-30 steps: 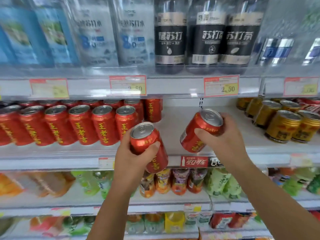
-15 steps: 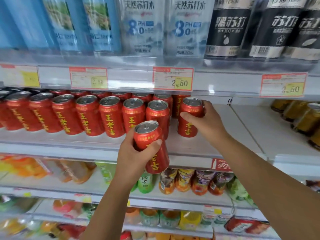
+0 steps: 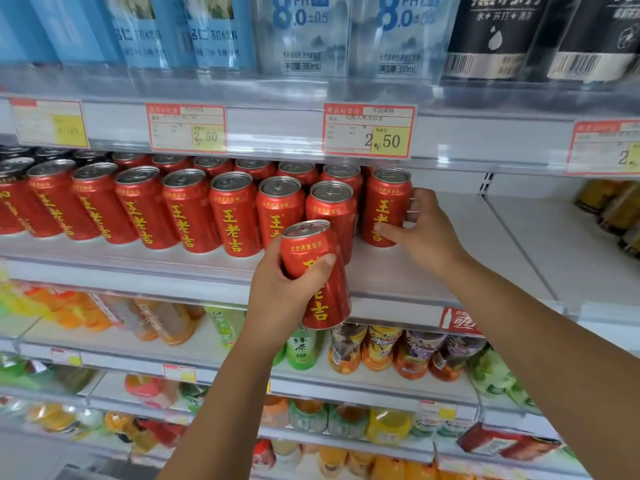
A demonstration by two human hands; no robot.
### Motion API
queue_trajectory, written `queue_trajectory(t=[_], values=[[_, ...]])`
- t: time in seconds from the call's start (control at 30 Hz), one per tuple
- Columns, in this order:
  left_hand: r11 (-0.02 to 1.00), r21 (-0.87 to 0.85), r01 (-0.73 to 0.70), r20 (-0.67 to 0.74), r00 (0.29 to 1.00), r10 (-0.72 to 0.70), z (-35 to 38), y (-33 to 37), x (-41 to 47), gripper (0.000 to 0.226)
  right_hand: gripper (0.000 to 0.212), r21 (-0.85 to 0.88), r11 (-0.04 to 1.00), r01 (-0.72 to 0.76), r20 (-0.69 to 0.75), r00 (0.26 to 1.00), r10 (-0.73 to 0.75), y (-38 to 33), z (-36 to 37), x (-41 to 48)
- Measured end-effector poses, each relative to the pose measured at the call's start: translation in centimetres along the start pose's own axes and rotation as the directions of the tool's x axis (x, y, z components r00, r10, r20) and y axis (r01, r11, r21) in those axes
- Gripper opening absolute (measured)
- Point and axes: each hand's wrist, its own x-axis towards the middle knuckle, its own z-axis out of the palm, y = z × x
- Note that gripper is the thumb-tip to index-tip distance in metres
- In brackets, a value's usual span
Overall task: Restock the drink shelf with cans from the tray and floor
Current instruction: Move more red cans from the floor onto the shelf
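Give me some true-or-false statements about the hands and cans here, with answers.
1. The left hand holds a red can in the air, in front of the shelf. True.
2. The right hand is empty. False: it grips the end can of the row.
3. The end can lies on its side. False: it stands upright on the shelf.
4. The shelf is bare just to the right of the end can. True.
5. The tag above the end can reads 5.00. False: it reads 2.50.
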Motion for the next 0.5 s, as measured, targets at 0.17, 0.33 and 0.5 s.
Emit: queue_trajectory(t=[0.17,0.33,0.5], values=[[1.0,0.002,0.008,0.013,1.0,-0.008,0.1,0.0,0.1,0.041,0.073,0.018,1.0,0.0,-0.042,0.999,0.001,0.2,0.8,0.3],[1.0,0.019,0.012,0.014,1.0,-0.012,0.2,0.2,-0.1,0.043,0.079,0.038,0.999,-0.037,-0.019,0.999,0.038,0.4,0.9,0.6],[1.0,-0.004,0.023,0.053,0.998,-0.022,0.3,1.2,-0.5,0.042,0.062,0.065,0.998,0.015,-0.119,0.993,-0.007,-0.8,-0.6,-3.2]])
